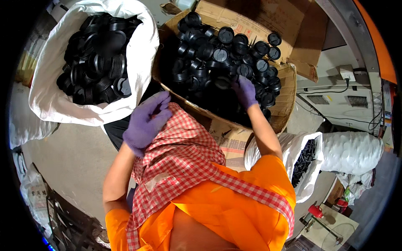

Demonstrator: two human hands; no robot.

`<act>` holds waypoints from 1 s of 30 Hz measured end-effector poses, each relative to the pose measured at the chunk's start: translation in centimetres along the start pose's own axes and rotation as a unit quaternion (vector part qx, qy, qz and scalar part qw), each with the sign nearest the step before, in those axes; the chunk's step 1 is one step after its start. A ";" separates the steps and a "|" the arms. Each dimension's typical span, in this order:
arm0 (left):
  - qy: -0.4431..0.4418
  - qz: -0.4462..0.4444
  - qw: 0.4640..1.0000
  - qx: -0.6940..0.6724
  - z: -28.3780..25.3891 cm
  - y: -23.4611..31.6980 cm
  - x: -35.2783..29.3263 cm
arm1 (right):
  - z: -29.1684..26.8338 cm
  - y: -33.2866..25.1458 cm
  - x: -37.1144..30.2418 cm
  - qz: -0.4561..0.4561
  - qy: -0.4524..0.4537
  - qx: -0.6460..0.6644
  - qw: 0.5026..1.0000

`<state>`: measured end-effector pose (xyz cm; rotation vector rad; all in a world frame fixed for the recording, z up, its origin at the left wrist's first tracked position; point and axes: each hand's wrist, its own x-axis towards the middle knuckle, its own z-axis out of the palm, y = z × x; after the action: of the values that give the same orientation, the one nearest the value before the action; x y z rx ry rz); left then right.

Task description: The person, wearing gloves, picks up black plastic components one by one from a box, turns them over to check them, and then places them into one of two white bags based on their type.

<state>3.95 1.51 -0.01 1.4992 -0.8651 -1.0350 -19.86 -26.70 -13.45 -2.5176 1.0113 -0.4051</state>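
Observation:
Dark heaps of round black plastic caps [220,55] fill a large cardboard box [284,98] in front of me. My right hand [244,91], in a purple knit glove, reaches into this box among the caps. Its fingers are bunched together, and whatever they grip is lost in the dark. Over the red checked apron [180,146] on my lap lies my left hand [147,122], also gloved in purple. Its fingers are stretched out with nothing in them. Just beyond that hand stands an open white woven sack [142,50] holding more black ring-edged caps [102,62].
At right, a white sack [310,184] contains small black slender pieces [304,163]. Behind it lies another bulging white sack [354,152]. A pale metal cabinet [339,111] with cables stands beyond the box. Box flaps [305,62] stick up at the far side.

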 end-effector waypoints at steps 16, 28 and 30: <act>-0.098 0.134 0.965 0.201 2.1 0.8 0.9 | -4.6 -17.3 -2.4 0.052 -0.528 0.306 0.791; -0.011 0.022 0.999 0.047 3.5 -1.0 -0.2 | 2.1 -17.7 -1.5 -0.135 0.134 0.418 0.888; 0.035 0.186 0.853 0.486 4.3 0.7 -0.9 | 0.3 -17.0 -1.1 -0.188 0.030 0.059 0.980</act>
<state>-0.39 0.71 0.59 2.0319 -1.6916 -0.1978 -10.48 -14.64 -5.99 -2.5979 0.5067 -0.6322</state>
